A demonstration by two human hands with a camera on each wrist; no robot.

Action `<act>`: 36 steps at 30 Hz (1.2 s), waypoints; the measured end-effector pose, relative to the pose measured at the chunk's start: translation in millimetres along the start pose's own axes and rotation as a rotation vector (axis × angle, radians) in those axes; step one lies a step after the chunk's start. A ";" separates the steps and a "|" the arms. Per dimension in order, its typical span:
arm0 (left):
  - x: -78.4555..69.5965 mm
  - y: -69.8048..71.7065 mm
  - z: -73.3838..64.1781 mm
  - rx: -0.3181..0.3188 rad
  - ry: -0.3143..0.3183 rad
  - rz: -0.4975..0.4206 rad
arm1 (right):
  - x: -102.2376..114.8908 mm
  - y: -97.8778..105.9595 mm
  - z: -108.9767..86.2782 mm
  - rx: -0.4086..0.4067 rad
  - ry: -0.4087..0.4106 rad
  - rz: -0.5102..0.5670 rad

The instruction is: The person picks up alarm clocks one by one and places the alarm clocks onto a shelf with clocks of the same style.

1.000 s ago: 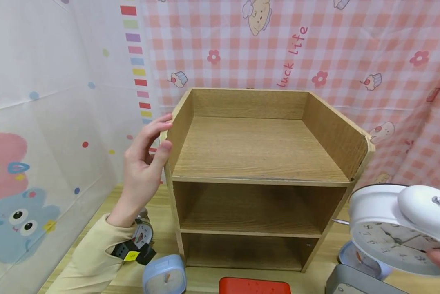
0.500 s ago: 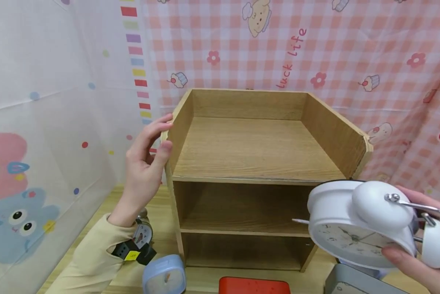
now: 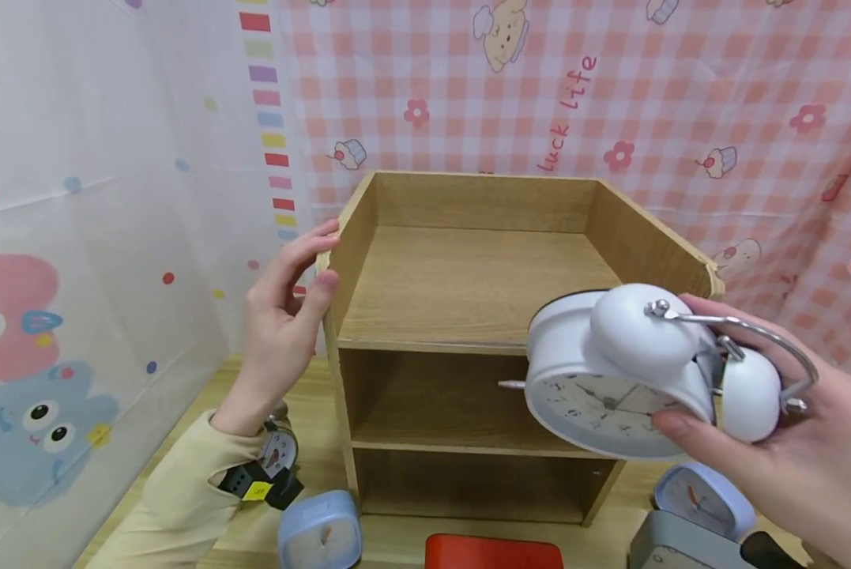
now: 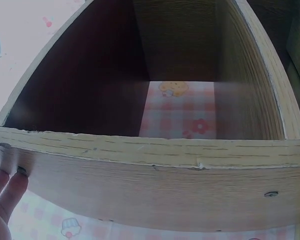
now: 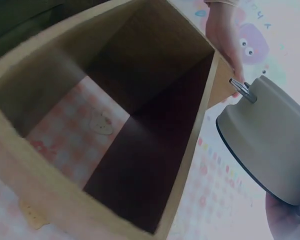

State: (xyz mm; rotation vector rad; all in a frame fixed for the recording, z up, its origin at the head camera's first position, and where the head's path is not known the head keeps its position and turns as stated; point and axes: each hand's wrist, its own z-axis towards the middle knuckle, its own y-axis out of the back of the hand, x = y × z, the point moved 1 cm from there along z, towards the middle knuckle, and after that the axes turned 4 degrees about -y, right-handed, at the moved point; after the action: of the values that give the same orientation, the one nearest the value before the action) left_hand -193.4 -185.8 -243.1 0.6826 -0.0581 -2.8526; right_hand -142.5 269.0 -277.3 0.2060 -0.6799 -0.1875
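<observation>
A wooden shelf unit [image 3: 461, 276] with an open-topped upper tier and two lower compartments stands at the centre. My left hand [image 3: 276, 340] holds its left side panel, fingers at the outer edge and thumb at the front. In my right hand [image 3: 809, 442] is a white twin-bell alarm clock [image 3: 574, 348], tilted face down, with its thumb on the dial. The clock overlaps the shelf's right front in the head view; one metal foot points left. From the right wrist, the clock's grey-looking casing [image 5: 270, 135] shows beside the shelf.
On the wooden table [image 3: 389, 541] stand a blue clock [image 3: 320, 533] at front left, a small twin-bell clock [image 3: 279, 446] behind my left wrist, a red box-shaped object [image 3: 492, 551] in front, and a grey clock [image 3: 681, 545] and another blue clock [image 3: 706, 498] at right. Patterned cloth hangs behind.
My right hand has carried the white alarm clock left and up, from the right edge to in front of the shelf's right side. My left hand stays on the panel.
</observation>
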 end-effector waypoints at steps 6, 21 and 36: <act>-0.2 0.7 0.4 0.001 -0.004 0.004 | 79.4 -50.5 41.0 -0.034 0.082 -0.351; -0.8 -1.5 -0.7 -0.001 0.017 0.005 | 111.5 -95.4 108.3 0.178 0.057 -0.328; -2.2 -2.8 -1.7 -0.005 0.020 0.012 | 108.3 -129.6 159.7 0.353 -0.087 -0.377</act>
State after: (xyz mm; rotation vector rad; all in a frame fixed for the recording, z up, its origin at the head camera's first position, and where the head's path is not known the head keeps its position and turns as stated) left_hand -191.3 -182.7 -243.9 0.7078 -0.0517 -2.8333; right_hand -175.5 98.1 -123.3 0.6692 -0.7547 -0.4391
